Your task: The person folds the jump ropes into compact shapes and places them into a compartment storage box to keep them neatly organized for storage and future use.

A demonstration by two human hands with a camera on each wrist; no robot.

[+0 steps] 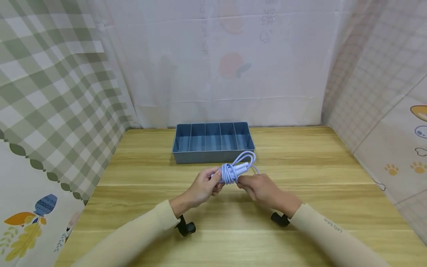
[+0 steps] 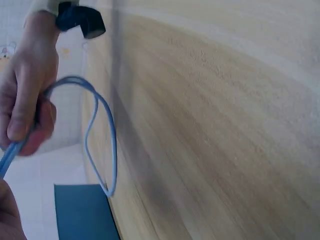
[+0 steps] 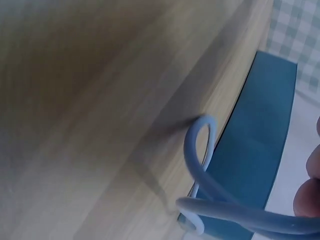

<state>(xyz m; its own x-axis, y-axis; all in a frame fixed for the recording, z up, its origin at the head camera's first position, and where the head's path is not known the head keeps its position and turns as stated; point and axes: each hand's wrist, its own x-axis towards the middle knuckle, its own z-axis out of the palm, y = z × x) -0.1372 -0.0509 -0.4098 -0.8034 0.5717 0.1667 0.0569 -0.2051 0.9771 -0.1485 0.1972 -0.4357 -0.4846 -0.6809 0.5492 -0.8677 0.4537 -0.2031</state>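
Pale lavender cord (image 1: 228, 173) is wound in several turns round a bundle with smooth, whitish cylindrical pieces that look like handles. My left hand (image 1: 204, 186) grips the left end of this bundle, thumb on top. At its right side, my right hand (image 1: 261, 188) pinches the cord with thumb and fingers. Loose loops rise from the bundle's right end. In the left wrist view, a doubled cord (image 2: 112, 135) bows out from the right hand (image 2: 27, 95). The right wrist view has the cord loop (image 3: 260, 220) close up, with some fingertips (image 3: 306, 197) at the edge.
Behind the hands a blue-grey divided tray (image 1: 213, 157) with several compartments stands on the wooden table (image 1: 150, 218). Black wrist cameras (image 1: 186, 228) hang beneath both wrists. Printed cloth hangs at the back and both sides.
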